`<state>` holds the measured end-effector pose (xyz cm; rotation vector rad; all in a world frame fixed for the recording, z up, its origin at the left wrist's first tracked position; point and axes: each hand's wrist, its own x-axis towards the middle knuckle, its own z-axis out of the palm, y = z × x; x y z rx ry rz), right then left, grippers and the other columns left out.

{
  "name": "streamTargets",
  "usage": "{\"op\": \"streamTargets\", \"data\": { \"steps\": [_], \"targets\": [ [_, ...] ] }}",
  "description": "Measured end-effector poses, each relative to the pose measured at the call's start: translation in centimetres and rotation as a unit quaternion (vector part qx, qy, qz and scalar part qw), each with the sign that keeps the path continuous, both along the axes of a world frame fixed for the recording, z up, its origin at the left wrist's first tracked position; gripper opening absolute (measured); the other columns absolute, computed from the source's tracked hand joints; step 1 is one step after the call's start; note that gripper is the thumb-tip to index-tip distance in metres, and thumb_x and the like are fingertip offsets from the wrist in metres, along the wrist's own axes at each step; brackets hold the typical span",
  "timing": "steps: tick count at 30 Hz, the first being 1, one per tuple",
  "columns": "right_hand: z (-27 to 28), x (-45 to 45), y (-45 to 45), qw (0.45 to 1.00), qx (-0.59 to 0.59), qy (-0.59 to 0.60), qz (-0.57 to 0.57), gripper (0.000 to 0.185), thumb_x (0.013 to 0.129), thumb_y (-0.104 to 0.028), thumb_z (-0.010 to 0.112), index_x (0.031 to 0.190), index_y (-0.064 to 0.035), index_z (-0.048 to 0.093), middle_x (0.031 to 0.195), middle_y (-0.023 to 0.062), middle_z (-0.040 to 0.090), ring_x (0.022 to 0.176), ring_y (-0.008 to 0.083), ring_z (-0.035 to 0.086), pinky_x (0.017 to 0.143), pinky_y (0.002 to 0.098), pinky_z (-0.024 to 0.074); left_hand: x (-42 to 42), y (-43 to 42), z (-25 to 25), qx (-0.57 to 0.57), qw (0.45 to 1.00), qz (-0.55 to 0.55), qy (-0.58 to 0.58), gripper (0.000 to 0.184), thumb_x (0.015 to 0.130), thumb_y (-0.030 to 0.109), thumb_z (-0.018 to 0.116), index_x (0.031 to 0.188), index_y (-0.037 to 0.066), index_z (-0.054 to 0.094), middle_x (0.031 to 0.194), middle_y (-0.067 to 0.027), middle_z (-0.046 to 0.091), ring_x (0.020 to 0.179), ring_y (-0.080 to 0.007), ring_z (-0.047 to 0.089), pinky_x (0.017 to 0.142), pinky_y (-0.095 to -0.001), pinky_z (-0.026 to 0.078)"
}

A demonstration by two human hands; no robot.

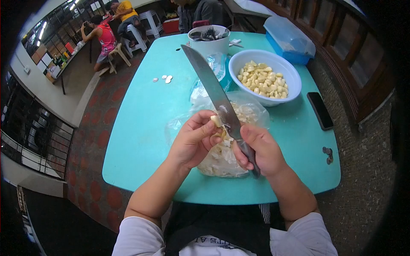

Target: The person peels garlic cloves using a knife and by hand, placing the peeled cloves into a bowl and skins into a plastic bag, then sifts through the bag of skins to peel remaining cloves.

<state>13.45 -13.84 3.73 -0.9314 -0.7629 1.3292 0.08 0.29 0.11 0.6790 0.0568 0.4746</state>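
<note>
Evidently, a good share of the garlic is peeled: a broad heap of pale cloves (261, 81) lies in the bowl (267, 101) at 1 o'clock on the table (136, 141), its top below the rim. The left hand (188, 138) pinches a single clove (216, 121) between thumb and fingers, near the middle of the table, just beside the blade. That clove looks mostly bare, though any last scrap of skin on it is too small to tell. The right hand (268, 151) is closed around the handle of a large knife (209, 83), thumb near the base of the blade, with the tip slanting up towards 11 o'clock. Under both hands, from the centre down to 6 o'clock, a clear plastic bag (261, 114) bears a thick spread of papery skins (222, 161); a few yellowish pieces show among them, but how many whole cloves remain there unpeeled cannot be told, so I would call the work well along rather than finished. The held clove is apart from the bowl. Further round, a tub (220, 46) of dark cutlery (208, 33) stands at 12 o'clock, a phone (320, 111) lies at 3, and some coins (328, 155) sit at 4
</note>
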Motion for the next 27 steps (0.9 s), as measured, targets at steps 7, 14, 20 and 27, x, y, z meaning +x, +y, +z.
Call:
{"op": "streamTargets", "data": {
  "steps": [7,14,20,27],
  "targets": [
    [0.2,0.6,0.2,0.972,-0.018,0.225,0.065,0.044,0.1,-0.048,0.034,0.1,-0.0076,0.051,0.053,0.0017,0.045,0.037,0.0075,0.039,0.039,0.0236,0.0363,0.0,0.1,0.1,0.013,1.0,-0.008,-0.006,0.027,0.092,0.013,0.058,0.118,0.008,0.054,0.1,-0.0032,0.059,0.087,-0.0137,0.055,0.067,-0.0254,0.049],
    [0.3,0.9,0.0,0.979,0.006,0.188,0.073,0.046,0.099,-0.049,0.035,0.108,-0.0065,0.051,0.053,0.0014,0.045,0.036,0.0072,0.039,0.039,0.0238,0.0374,0.1,0.1,0.1,0.003,1.0,-0.009,-0.017,0.024,0.093,0.01,0.057,0.117,0.006,0.054,0.098,-0.0057,0.061,0.088,-0.0136,0.06,0.073,-0.0272,0.051],
    [0.5,1.1,-0.1,0.991,0.013,0.132,0.026,0.045,0.099,-0.047,0.038,0.11,-0.0055,0.052,0.054,0.0017,0.047,0.037,0.0069,0.039,0.039,0.021,0.0355,0.3,0.3,0.0,-0.01,1.0,0.01,-0.001,0.025,0.093,0.008,0.057,0.118,0.005,0.055,0.105,-0.0084,0.061,0.09,-0.014,0.061,0.079,-0.0254,0.052],
    [1.8,1.7,-0.7,0.994,0.035,-0.066,-0.084,0.046,0.1,-0.046,0.036,0.103,-0.0027,0.051,0.055,0.0041,0.046,0.04,0.0081,0.038,0.04,0.0226,0.0341,-0.6,1.7,1.3,0.003,0.992,0.109,0.059,0.026,0.092,0.006,0.057,0.117,0.0,0.054,0.111,-0.0107,0.06,0.096,-0.0157,0.062,0.086,-0.0234,0.052]
  ]
}}
